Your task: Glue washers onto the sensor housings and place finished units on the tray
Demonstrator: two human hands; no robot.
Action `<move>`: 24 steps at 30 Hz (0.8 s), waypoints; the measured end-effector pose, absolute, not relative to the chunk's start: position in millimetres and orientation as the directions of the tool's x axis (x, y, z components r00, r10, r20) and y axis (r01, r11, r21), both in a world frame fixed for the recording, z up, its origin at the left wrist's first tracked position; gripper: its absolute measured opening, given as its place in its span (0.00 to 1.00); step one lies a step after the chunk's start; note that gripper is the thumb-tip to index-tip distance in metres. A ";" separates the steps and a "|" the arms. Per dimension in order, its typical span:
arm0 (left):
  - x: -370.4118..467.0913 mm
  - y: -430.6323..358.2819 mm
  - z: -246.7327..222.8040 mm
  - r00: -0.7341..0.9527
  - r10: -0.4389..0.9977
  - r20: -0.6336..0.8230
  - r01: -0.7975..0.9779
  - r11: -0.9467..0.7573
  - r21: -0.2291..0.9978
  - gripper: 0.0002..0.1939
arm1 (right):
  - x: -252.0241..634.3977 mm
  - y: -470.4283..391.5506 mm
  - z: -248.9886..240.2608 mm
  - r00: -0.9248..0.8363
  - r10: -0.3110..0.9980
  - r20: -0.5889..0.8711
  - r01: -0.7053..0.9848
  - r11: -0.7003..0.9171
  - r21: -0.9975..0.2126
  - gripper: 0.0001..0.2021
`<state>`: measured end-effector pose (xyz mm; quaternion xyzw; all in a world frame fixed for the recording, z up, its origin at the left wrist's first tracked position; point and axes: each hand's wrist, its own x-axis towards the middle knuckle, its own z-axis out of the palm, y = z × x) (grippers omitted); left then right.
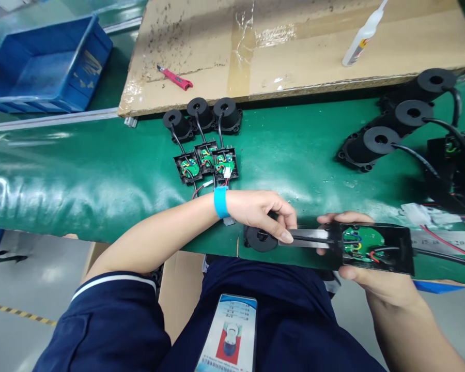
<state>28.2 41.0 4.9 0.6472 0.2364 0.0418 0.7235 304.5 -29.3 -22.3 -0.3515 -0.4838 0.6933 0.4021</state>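
Note:
My left hand (pixel 265 212), with a blue band at its wrist, pinches a black cable (pixel 312 239) between thumb and fingers. That cable runs from a round black base (pixel 260 240), partly hidden under the hand, to an open black housing (pixel 397 248). My right hand (pixel 362 276) grips the housing from below and behind, fingers on its far side and thumb on its near side. Inside the housing sits a green circuit board (pixel 366 243) with small coloured wires. A steel ruler (pixel 430 243) lies beneath the housing along the bench's front edge.
Several similar units with black round bases (pixel 227 116) stand left of centre; more bases (pixel 380 147) stand at right. A cardboard sheet (pixel 205 31) at the back bears a red utility knife (pixel 174 77) and a white bottle (pixel 364 39). A blue bin (pixel 81 77) stands far left.

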 end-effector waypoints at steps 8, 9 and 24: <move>7.2 -13.5 52.9 0.742 0.652 -0.156 0.594 -0.531 0.604 0.27 | 311.7 -39.1 -20.4 -0.409 0.882 -0.233 -0.218 -0.342 -0.914 0.35; 9.3 -14.5 53.0 0.745 0.652 -0.138 0.605 -0.575 0.551 0.24 | 315.2 -40.1 -22.4 -0.371 0.896 -0.242 -0.219 -0.338 -0.915 0.36; 126.1 112.7 27.3 0.848 0.528 0.035 0.529 -0.848 -0.032 0.26 | 374.4 -52.3 -40.5 0.229 0.856 -0.464 -0.362 -0.367 -0.857 0.26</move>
